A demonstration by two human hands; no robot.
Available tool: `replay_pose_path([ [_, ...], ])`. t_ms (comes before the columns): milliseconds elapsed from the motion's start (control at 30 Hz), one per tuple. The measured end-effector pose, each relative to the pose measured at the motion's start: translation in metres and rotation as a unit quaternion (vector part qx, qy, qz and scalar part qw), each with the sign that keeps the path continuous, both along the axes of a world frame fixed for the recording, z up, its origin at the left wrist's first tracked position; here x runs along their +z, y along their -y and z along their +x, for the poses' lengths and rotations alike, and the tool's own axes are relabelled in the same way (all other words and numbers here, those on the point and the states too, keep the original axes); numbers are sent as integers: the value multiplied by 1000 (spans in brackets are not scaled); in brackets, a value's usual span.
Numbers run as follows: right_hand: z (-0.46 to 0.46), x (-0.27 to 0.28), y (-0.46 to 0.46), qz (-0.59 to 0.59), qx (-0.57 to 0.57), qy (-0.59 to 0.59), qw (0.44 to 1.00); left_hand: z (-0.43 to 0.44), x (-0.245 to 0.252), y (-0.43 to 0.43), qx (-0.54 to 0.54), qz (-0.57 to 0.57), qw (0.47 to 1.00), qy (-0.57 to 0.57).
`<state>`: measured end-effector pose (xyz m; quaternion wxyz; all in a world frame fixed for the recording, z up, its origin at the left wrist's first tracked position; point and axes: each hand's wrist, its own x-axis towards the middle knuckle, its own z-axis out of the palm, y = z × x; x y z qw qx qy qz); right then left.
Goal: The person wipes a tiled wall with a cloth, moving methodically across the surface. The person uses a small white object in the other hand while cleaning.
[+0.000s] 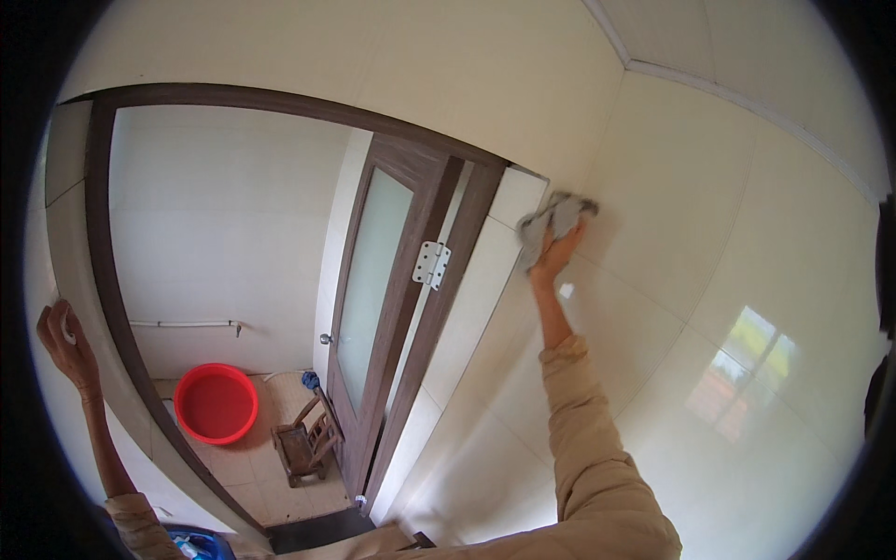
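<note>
My right hand [556, 252] presses a bunched grey cloth [542, 227] to the glossy cream wall tiles [651, 231], close to the upper right corner of a doorway. The cloth has darker edges and looks blurred. On the far left, my left hand [70, 350] is raised beside the tiled edge of the door opening, fingers bent. A small white patch shows among its fingers; what it is I cannot tell. The dark brown door frame [101, 210] stands between my two arms. Its door [392, 280], with a frosted glass panel, is swung inward on a metal hinge [432, 265].
Beyond the doorway a red plastic basin [215, 404] sits on the tiled floor, near a small wooden chair [304, 441] with a blue cloth [311, 380] by its back. A white pipe with a tap [189, 324] runs along the wall. A blue container [203, 542] is at the lower left.
</note>
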<state>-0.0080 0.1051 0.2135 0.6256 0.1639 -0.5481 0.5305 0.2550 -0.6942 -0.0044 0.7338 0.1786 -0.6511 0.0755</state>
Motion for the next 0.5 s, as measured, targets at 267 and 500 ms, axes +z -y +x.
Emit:
replay_pose_path([
  [267,-19,181,-5,89,-269,-29,958,10,13,-24,3,-21,1000,-13],
  [500,54,156,158,169,-399,-101,896,8,19,-34,9,18,999,-32],
])
